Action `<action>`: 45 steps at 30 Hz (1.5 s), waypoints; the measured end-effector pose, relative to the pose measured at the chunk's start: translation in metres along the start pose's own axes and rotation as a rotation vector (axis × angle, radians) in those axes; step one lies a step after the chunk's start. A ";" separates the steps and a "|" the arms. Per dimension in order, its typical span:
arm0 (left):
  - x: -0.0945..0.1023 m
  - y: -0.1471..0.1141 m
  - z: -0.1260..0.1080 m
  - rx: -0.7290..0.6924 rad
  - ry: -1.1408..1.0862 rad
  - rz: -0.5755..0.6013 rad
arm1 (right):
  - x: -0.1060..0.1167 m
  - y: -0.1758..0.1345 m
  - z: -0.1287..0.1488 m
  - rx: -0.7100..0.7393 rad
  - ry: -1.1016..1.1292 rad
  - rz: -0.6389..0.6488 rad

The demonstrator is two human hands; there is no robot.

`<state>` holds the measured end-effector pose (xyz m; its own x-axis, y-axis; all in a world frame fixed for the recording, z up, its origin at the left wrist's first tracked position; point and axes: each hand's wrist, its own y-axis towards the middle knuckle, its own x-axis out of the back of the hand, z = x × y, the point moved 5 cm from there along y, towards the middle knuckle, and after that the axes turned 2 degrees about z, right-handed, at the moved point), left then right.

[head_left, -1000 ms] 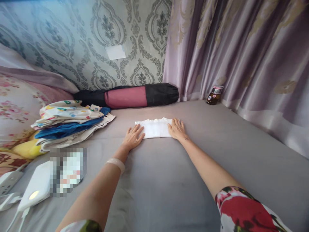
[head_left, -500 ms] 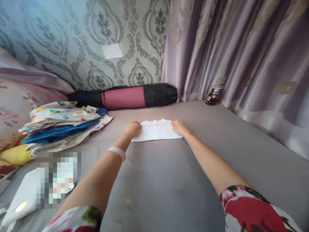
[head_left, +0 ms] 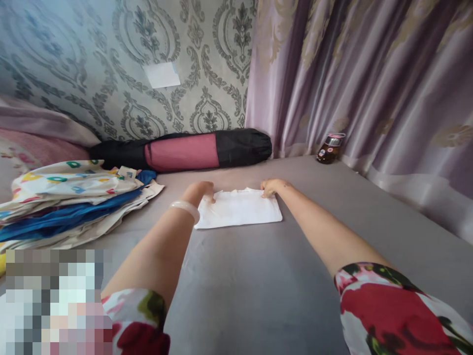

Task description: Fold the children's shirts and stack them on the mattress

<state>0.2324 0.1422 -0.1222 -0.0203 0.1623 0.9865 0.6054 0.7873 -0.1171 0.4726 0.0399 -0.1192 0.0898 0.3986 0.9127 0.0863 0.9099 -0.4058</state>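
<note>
Now, left hand: the left hand (head_left: 201, 191) is bent down at the far left corner of a folded, rectangular white cloth (head_left: 240, 209), its thumb on top and the other fingers mostly hidden; it appears to pinch the edge.
Right hand: the right hand (head_left: 273, 188) takes the far right corner in the same way, thumb low against the fabric, fingers curled at the edge in what looks like a light pinch.
White cloth: flat between the two hands, long side running across, its far edge uneven and slightly creamy, on a smooth grey fabric sheet (head_left: 258, 286).
Wrist and arms: a pale, glossy round bangle (head_left: 186, 211) circles the left wrist; a red, white and green floral sleeve (head_left: 388, 310) covers the right upper arm.
Clothes pile: well to the left, a stack of folded garments (head_left: 77, 202), printed white over blue over cream.
Far edge: a long black-and-dusty-pink rolled bag (head_left: 181, 152) lies along the grey patterned wall (head_left: 195, 29).
Bottle: a squat brown bottle with a silver-and-pink top (head_left: 330, 149) stands beside the shiny mauve curtain (head_left: 321, 74).
</note>
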 end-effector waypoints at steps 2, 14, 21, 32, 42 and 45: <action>-0.003 0.008 0.004 0.030 0.019 0.138 | 0.000 0.008 -0.003 0.023 -0.004 0.032; -0.005 0.008 0.000 0.098 0.094 0.433 | 0.005 0.007 -0.007 -0.038 0.059 0.062; -0.003 -0.041 -0.022 0.146 0.064 0.119 | -0.012 -0.032 -0.001 -0.036 0.128 -0.151; 0.042 -0.122 -0.042 0.191 0.030 -0.250 | 0.024 -0.101 -0.001 0.055 0.191 -0.497; 0.052 -0.192 -0.062 0.062 0.007 -0.439 | 0.011 -0.175 0.004 0.211 0.173 -0.675; 0.027 -0.216 -0.070 -0.044 0.003 -0.411 | -0.023 -0.194 0.008 0.262 0.144 -0.655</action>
<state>0.1571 -0.0650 -0.0621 -0.2651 -0.1626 0.9504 0.5812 0.7596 0.2921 0.4454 -0.1449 -0.0612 0.2323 -0.2408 0.9424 -0.0724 0.9619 0.2636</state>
